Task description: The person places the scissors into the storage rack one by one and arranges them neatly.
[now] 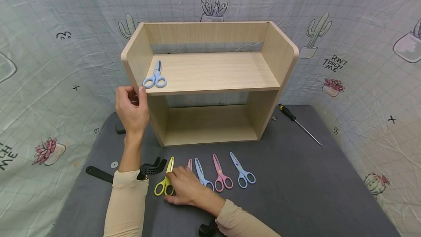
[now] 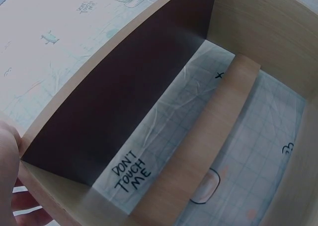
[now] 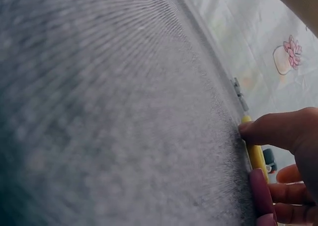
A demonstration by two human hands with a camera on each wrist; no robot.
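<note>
Five pairs of small scissors lie in a row on the grey worktop (image 1: 296, 178) in the lower middle of the head view, and a sixth, blue scissors (image 1: 155, 77), rests at the left end of the upper board of the wooden shelf (image 1: 210, 79) that fills the centre of the frame. The right hand (image 1: 185, 189) lies low over the left end of the row, its fingers resting on the yellow scissors (image 1: 165, 184), whose handles show just left of the knuckles and whose blade tip pokes out above them; the pink scissors (image 1: 189, 164) beside it is mostly covered by the same hand. In the right wrist view, at the lower right edge, a fingertip presses on the yellow blade against the cloth, though whether the fingers have closed round it cannot be told. To the right of the hand lie a light blue pair (image 1: 203, 175), a second pink pair (image 1: 222, 175) and another blue pair (image 1: 242, 171). The left hand (image 1: 131, 109), left of centre, grips the front edge of the shelf's left side panel, thumb just below the blue scissors' handles. A screwdriver (image 1: 297, 123) lies on the worktop at the right of the shelf.
</note>
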